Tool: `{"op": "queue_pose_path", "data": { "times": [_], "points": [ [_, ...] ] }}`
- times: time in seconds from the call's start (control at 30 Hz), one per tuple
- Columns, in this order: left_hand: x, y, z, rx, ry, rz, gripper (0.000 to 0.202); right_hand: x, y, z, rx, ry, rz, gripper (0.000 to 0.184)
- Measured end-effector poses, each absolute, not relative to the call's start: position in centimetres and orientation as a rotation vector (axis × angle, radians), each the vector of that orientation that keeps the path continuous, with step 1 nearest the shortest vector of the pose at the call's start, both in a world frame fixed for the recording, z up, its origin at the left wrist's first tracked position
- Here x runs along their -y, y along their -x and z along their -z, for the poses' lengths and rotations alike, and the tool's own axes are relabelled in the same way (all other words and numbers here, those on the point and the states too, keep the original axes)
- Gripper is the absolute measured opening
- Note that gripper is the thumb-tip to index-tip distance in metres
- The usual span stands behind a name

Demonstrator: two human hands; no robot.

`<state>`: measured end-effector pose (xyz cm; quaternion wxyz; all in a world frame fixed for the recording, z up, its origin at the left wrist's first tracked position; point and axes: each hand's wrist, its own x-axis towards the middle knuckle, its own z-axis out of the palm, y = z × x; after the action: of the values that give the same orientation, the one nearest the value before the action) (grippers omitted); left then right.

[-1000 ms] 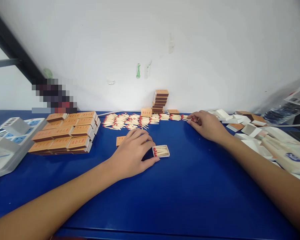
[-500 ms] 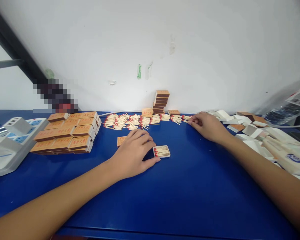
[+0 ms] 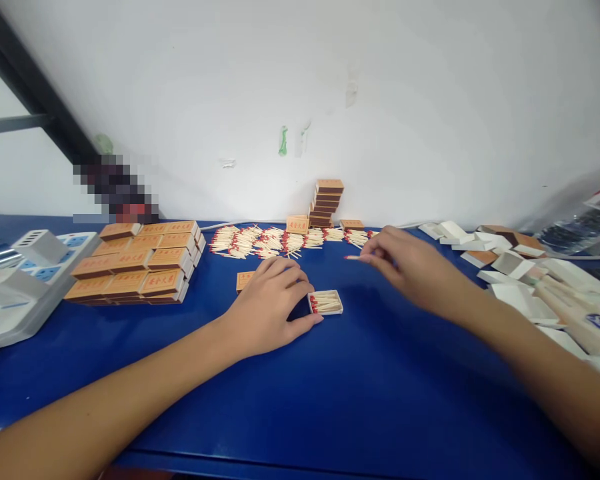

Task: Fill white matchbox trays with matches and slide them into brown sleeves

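A small white matchbox tray (image 3: 339, 305) lies on the blue table with red-tipped matches (image 3: 325, 304) inside. My left hand (image 3: 266, 310) rests at its left end, thumb at the near corner and index finger at the far corner, steadying it. Pinched in my right hand (image 3: 405, 267) is a match (image 3: 353, 257), its red head pointing left, above the table and beyond the tray; whether more than one is held I cannot tell. Loose matches (image 3: 235, 240) lie in a long row near the wall. An orange matchbox (image 3: 243, 280) is partly hidden behind my left hand.
Orange matchboxes (image 3: 130, 263) are piled at the left beside a white power strip (image 3: 55, 287). A leaning matchbox stack (image 3: 327, 200) stands by the wall. White trays and sleeves (image 3: 510, 267) are heaped at the right with a plastic package (image 3: 580, 307).
My right hand has come away from the row of matches, moving left and nearer with a match in its fingers. My left hand stays at the tray.
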<state>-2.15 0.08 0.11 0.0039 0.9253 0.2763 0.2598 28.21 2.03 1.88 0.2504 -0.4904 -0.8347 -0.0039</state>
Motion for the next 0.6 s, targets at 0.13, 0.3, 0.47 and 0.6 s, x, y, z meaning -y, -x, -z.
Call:
{"op": "queue_pose_path", "data": {
  "times": [0.13,0.3,0.47,0.6],
  "points": [
    [0.0,2.1,-0.2,-0.873,-2.894,-0.804,0.029,1.0,-24.2,-1.7,2.464,1.185,-0.032,0.016],
    [0.1,2.2,-0.1,-0.87,-2.904,-0.796,0.027,2.2,-22.5,-1.2,2.522,1.155,-0.002,0.014],
    [0.0,2.1,-0.2,-0.878,-2.895,-0.791,0.028,0.3,-24.1,-1.1,2.392,1.143,-0.161,0.015],
    [0.0,2.0,-0.4,-0.883,-2.891,-0.768,0.028,-3.4,-27.5,-0.2,2.088,1.433,-0.036,0.014]
  ]
}}
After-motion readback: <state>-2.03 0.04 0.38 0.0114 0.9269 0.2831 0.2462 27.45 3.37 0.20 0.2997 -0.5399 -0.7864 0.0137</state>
